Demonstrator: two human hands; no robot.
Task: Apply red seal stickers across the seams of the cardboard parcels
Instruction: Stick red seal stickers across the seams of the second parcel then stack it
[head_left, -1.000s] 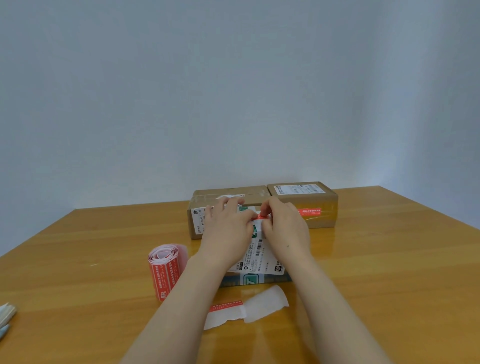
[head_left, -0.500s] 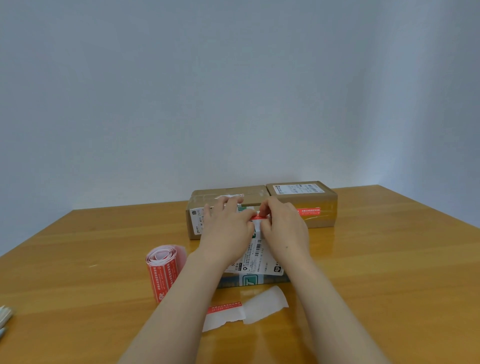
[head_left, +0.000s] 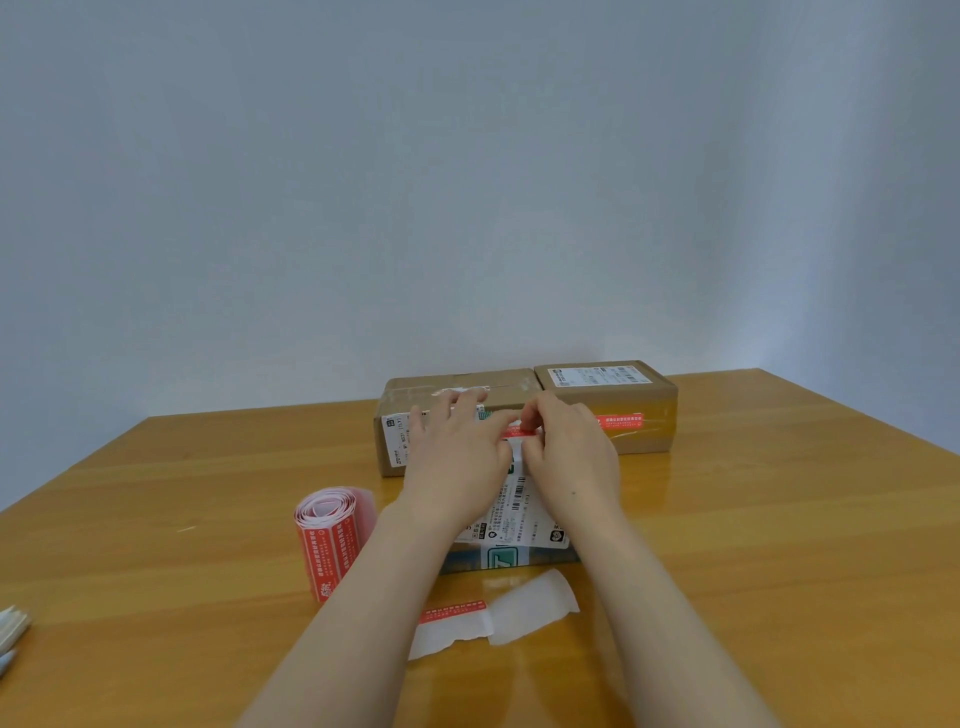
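My two hands meet over the near parcel (head_left: 519, 517), a small box with a white shipping label on top. It lies on the wooden table (head_left: 779, 545), straight ahead of me. Between the hands shows a short piece of the red seal sticker (head_left: 519, 431), low over the far end of the parcel's top. Its long axis runs left to right, from one hand to the other.

My right hand (head_left: 571, 460) has its fingers curled, and thumb and forefinger pinch the sticker's right end. My left hand (head_left: 457, 462) lies with fingers straight and spread on the parcel, its thumb side touching the sticker's left end. Both hands are equally near. The seam beneath is hidden by my hands, so I cannot tell how the sticker crosses it. I judge the next move is to press outward along the strip, left hand leftward and right hand rightward.

Behind stand two brown parcels side by side. The right rear parcel (head_left: 613, 384) already bears a red strip on its front. To my left stands the roll of stickers (head_left: 335, 540), and torn backing paper (head_left: 530, 608) lies near me.
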